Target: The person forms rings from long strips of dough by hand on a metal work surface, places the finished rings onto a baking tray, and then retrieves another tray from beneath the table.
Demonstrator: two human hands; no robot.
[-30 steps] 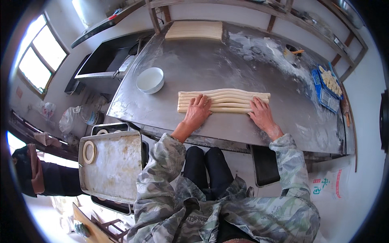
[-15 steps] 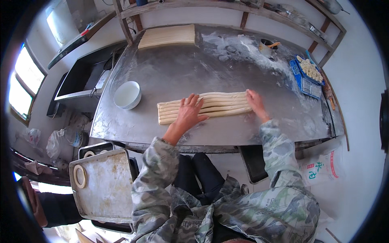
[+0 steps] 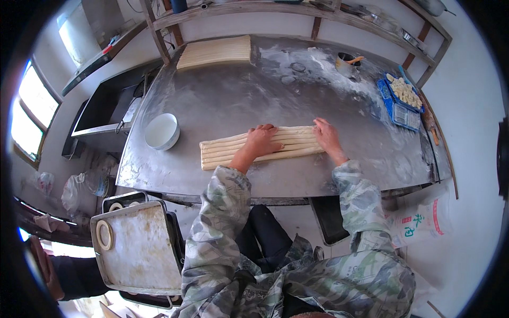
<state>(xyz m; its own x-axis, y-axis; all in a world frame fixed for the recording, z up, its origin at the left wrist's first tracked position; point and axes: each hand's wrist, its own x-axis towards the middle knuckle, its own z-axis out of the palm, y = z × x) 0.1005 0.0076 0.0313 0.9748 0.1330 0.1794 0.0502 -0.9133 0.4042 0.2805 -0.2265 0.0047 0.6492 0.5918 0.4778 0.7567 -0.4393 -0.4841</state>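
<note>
A flat bundle of pale dough strips (image 3: 228,150) lies lengthwise side by side on the metal table in front of me. My left hand (image 3: 261,142) is across its middle, fingers curled over the far strips and thumb spread along the top. At the bundle's right end, my right hand (image 3: 328,139) closes its bent fingers over the strips. The underside of both hands is hidden. Left of the bundle stands a white bowl (image 3: 162,131). A second sheet of dough strips (image 3: 214,53) rests at the table's far left.
Flour dusts the metal table (image 3: 297,175). A metal cup (image 3: 347,62) with a wooden handle stands at the back right, near a blue tray of dough pieces (image 3: 405,93) and a rolling pin (image 3: 430,124). Stacked baking trays (image 3: 140,249) are at my lower left. A wooden shelf (image 3: 244,7) spans the back.
My left hand has slid right along the strips, and its spread fingers have drawn together and curled. My right hand has shifted slightly left over the bundle's end.
</note>
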